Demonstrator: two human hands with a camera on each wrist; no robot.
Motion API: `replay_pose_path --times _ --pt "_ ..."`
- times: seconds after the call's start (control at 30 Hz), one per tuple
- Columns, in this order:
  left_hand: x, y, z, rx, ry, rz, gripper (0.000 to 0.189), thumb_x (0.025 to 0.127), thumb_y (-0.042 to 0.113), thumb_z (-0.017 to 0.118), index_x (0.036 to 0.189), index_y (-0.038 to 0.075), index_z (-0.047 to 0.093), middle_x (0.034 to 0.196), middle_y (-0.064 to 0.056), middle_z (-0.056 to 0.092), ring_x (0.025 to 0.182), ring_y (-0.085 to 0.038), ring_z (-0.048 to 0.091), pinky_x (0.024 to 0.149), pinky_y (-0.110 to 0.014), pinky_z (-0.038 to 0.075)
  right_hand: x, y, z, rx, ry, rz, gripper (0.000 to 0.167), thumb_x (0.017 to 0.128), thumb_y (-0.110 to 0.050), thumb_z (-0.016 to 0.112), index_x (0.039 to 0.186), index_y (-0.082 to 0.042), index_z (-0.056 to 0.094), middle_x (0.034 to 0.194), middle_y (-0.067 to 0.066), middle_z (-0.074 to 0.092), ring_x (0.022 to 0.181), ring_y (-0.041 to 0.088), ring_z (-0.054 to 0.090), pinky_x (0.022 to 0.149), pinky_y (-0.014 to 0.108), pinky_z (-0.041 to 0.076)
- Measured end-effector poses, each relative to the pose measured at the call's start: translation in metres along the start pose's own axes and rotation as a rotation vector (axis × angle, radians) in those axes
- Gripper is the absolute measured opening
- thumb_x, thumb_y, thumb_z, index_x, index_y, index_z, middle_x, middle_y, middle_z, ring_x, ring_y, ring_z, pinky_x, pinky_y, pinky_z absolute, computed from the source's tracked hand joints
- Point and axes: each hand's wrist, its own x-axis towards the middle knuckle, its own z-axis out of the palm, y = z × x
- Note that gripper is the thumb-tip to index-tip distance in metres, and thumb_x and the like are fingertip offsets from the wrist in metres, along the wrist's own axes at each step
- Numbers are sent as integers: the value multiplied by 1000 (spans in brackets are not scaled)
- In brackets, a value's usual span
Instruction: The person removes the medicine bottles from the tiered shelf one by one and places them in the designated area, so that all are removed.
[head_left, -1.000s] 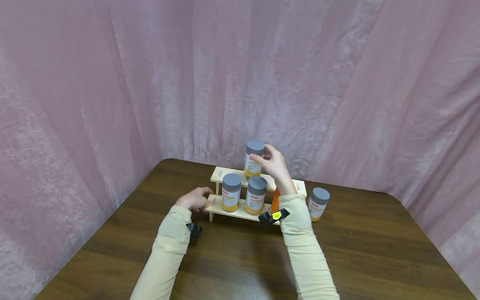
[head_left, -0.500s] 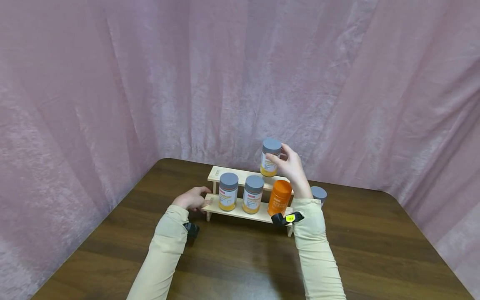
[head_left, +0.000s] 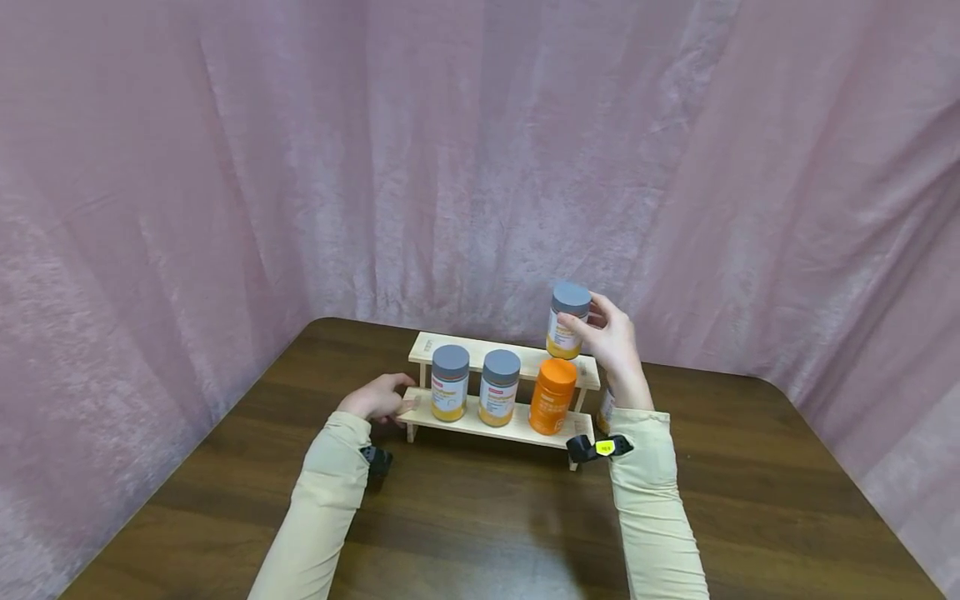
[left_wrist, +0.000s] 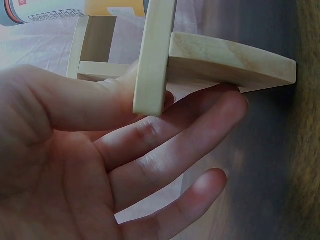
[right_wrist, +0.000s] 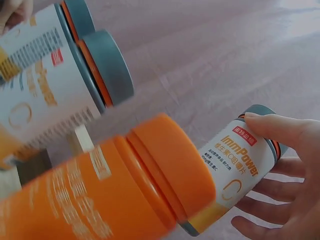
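A two-tier wooden rack (head_left: pixel 480 348) stands on the table. My left hand (head_left: pixel 378 397) pinches the left end of its lower shelf (left_wrist: pixel 152 65), thumb on top and fingers beneath. On that shelf stand two grey-lidded supplement bottles, one at the left (head_left: pixel 449 390) and one in the middle (head_left: pixel 498 393), with an orange bottle (head_left: pixel 552 400) at the right. My right hand (head_left: pixel 617 340) grips another grey-lidded bottle (right_wrist: pixel 235 160) by its upper part, thumb in front and fingers behind. It is upright over the right end of the upper shelf, directly behind the orange bottle in the head view.
One more grey-lidded bottle (head_left: pixel 606 410) stands on the table right of the rack, mostly hidden behind the right forearm. Pink curtains (head_left: pixel 480 167) hang along the table's back and sides. The brown wooden table (head_left: pixel 465 517) stretches toward me.
My right hand has carried its bottle rightward along the upper shelf, from behind the middle bottle to behind the orange one. The left hand keeps its grip on the rack.
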Motion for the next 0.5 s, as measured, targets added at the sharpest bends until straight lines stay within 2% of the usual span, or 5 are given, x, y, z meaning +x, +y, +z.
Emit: replay_pose_path --times 0.13,0.33,0.5 --pt "0 -2 1 -10 3 -4 42 93 10 56 133 -1 48 85 -18 71 66 -17 71 50 -23 43 -5 7 -8 -6 50 -1 66 87 -33 72 144 -16 45 145 16 48 131 36 48 106 52 41" --pt "-3 -4 4 -23 -8 -23 41 93 9 55 132 0 48 83 -16 70 66 -18 71 49 -22 43 -22 23 -16 30 145 8 63 87 -33 72 142 -14 48 140 16 52 128 33 51 103 49 44" --pt "-4 -4 5 -30 -8 -23 40 94 10 55 132 0 48 80 -15 69 66 -17 70 49 -23 43 -33 36 -24 40 217 6 61 87 -31 72 140 -11 49 135 16 56 122 31 55 98 41 46"
